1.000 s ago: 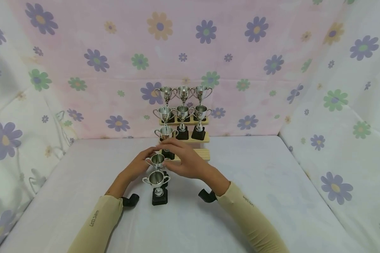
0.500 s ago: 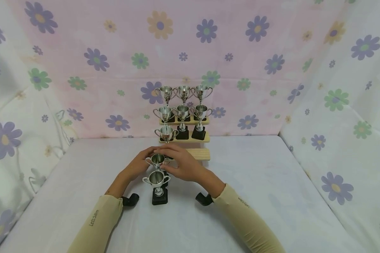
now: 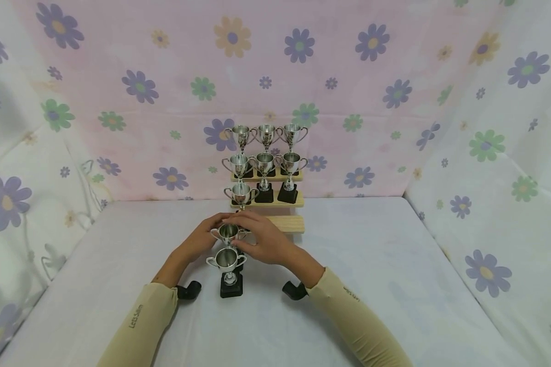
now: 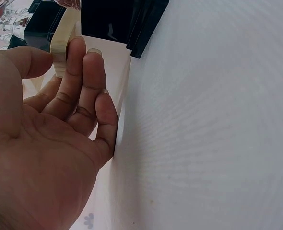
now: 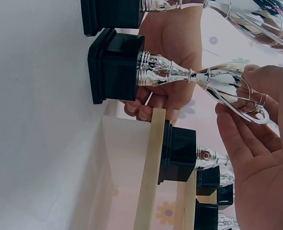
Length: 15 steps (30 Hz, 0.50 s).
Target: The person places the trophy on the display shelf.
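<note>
My left hand pinches the left end of the lowest board of a wooden tiered stand; the left wrist view shows thumb and fingers at the board. A silver two-handled trophy stands on the table just before the stand. Its cup is between the thumb and fingers of my right hand, and the right wrist view shows its black base upright on the cloth. Closer to me stands another trophy, untouched. My hands partly hide a trophy on the lowest tier's left.
Three trophies line the top tier, and more stand on the middle tier. The lowest board's right part shows bare wood. White cloth covers the table; a flowered backdrop rises behind and at the sides.
My right hand has come down and toward me, from beside the lowest-tier trophy to the cup of the trophy before the stand. My left hand has stayed in place.
</note>
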Available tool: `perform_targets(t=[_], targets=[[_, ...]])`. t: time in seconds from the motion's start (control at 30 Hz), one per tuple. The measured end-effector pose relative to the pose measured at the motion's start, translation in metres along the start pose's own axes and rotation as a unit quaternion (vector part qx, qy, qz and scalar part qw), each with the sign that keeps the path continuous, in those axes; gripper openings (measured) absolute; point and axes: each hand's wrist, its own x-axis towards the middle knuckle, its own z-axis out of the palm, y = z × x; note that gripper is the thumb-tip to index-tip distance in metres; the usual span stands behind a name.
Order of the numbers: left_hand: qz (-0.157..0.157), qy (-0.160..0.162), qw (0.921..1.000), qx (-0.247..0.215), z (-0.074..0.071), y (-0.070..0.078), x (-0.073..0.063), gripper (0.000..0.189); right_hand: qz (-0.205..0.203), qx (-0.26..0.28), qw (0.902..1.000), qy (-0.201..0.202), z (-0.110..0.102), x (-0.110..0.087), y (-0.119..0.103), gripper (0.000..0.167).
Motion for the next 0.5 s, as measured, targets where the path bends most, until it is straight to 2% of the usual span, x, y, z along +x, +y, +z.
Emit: perform_targets(t=[0.2, 0.33, 0.5], targets=[[-0.003, -0.003, 1.0000, 0.003, 0.000, 0.002, 0.000, 0.062, 0.001, 0.004, 1.0000, 0.002, -0.001, -0.001, 0.001, 0.050], [-0.007, -0.005, 1.0000, -0.001, 0.000, 0.002, 0.002, 0.051, 0.004, 0.006, 1.0000, 0.006, -0.006, -0.002, 0.001, 0.052], [-0.011, -0.001, 0.9999, -0.001, 0.001, 0.000, 0.002, 0.050, 0.002, 0.012, 0.9999, 0.010, -0.015, -0.004, -0.001, 0.054]])
